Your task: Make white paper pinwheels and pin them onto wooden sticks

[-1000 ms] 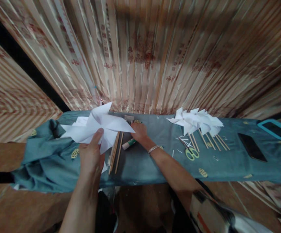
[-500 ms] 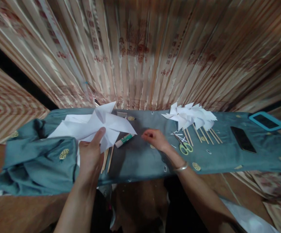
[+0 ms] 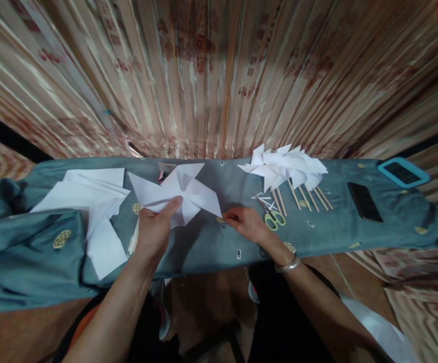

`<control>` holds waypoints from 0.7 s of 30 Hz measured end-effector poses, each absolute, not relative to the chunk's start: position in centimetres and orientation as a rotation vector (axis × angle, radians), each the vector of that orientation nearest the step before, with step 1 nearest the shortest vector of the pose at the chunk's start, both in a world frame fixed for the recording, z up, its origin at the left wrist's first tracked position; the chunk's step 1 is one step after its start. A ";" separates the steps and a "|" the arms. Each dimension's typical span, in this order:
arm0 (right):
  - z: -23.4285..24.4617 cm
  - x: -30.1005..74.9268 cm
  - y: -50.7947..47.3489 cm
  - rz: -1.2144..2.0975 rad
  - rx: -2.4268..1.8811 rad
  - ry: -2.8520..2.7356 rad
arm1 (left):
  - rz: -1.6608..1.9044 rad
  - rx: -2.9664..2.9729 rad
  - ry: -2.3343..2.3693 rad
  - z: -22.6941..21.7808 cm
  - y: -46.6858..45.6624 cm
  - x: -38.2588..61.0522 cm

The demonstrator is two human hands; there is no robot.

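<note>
My left hand [image 3: 154, 231] grips a white folded paper pinwheel [image 3: 181, 194], thumb pressed on its centre, above a teal cloth [image 3: 211, 247] spread over a narrow table. My right hand [image 3: 246, 226] rests on the cloth just right of the pinwheel, its fingertips pinched together near a small yellow motif; whatever they hold is too small to make out. Wooden sticks show partly under my left hand.
A stack of white paper sheets [image 3: 86, 199] lies at the left. Finished pinwheels on sticks [image 3: 285, 169] lie at the right, with yellow-handled scissors [image 3: 274, 218] beside them. Further right are a black phone [image 3: 365, 201] and a blue-cased device [image 3: 402, 171]. A striped curtain hangs behind.
My right hand drew back from the far side of the cloth toward the near middle and pinched shut. My left hand carried the pinwheel rightward. The view tilted, uncovering the paper stack.
</note>
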State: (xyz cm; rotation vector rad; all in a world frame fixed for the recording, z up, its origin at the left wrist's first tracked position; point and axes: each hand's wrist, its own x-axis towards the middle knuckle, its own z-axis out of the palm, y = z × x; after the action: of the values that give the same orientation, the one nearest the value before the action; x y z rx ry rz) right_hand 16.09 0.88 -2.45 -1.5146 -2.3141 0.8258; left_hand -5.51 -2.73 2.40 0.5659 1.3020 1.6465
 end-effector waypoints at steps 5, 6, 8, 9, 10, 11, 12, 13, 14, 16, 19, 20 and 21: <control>-3.2 16.8 -1.1 0.736 -1.370 -2.177 | 1.591 0.631 1.302 1.6 -2.2 -4.8; -3.4 16.7 -1.4 0.711 -1.338 -2.199 | 1.584 0.630 1.314 1.4 -2.1 -4.7; -3.7 16.6 -1.6 0.629 -1.294 -2.297 | 1.561 0.628 1.327 1.2 -2.0 -4.3; -3.7 16.4 -1.6 0.570 -1.280 -2.364 | 1.547 0.632 1.327 1.1 -1.9 -4.1; -3.7 16.2 -1.6 0.505 -1.267 -2.436 | 1.534 0.639 1.325 1.1 -1.8 -3.8; -3.6 16.0 -1.6 0.436 -1.256 -2.506 | 1.526 0.649 1.324 1.0 -1.8 -3.6; -3.5 15.9 -1.6 0.372 -1.247 -2.564 | 1.519 0.662 1.323 0.9 -1.7 -3.4; -3.4 15.7 -1.7 0.312 -1.243 -2.606 | 1.510 0.673 1.321 0.8 -1.7 -3.2; -3.2 15.6 -1.9 0.262 -1.243 -2.635 | 1.498 0.681 1.319 0.7 -1.6 -3.0; -3.0 15.6 -2.3 0.200 -1.264 -2.666 | 1.472 0.689 1.317 0.6 -1.5 -2.8; -2.6 16.2 -2.8 0.266 -1.262 -2.660 | 1.468 0.706 1.310 0.5 -1.4 -2.8; -2.4 16.6 -3.0 0.346 -1.235 -2.619 | 1.477 0.721 1.311 0.5 -1.3 -2.8; -2.1 16.9 -3.2 0.450 -1.200 -2.543 | 1.483 0.741 1.319 0.6 -1.3 -2.7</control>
State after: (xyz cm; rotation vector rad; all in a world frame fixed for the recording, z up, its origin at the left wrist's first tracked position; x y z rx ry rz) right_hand 16.93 -3.17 -2.06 -1.2003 -2.5434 0.4504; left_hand -2.73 -1.32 0.64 0.7411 1.3194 1.4834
